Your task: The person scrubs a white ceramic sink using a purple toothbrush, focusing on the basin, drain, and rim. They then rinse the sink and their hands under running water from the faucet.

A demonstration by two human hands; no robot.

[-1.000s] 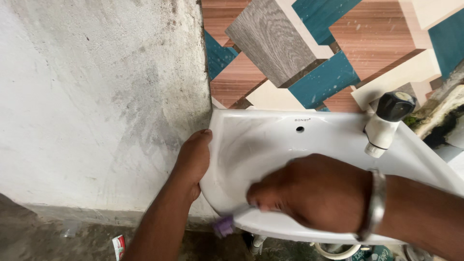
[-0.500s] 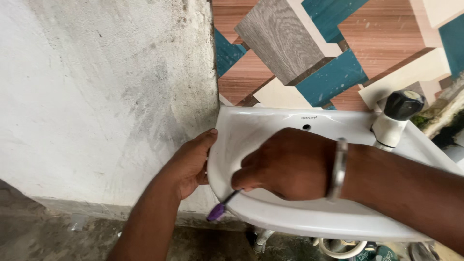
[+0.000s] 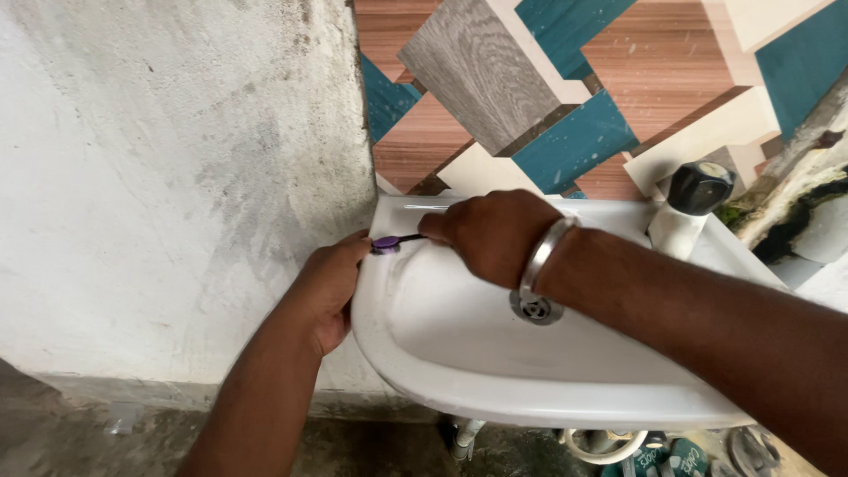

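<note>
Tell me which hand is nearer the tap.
Right. The right hand is over the back of the basin, just left of the tap; the left hand grips the basin's far left rim.

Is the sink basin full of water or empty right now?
Empty. The white sink shows bare porcelain down to the uncovered metal drain, with no pooled water, and none runs from the tap.

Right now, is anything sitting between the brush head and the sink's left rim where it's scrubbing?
Nothing visible. The right hand holds the purple brush with its head at the sink's left rim, close to the left hand gripping that rim. Whether brush and thumb touch is unclear.
</note>
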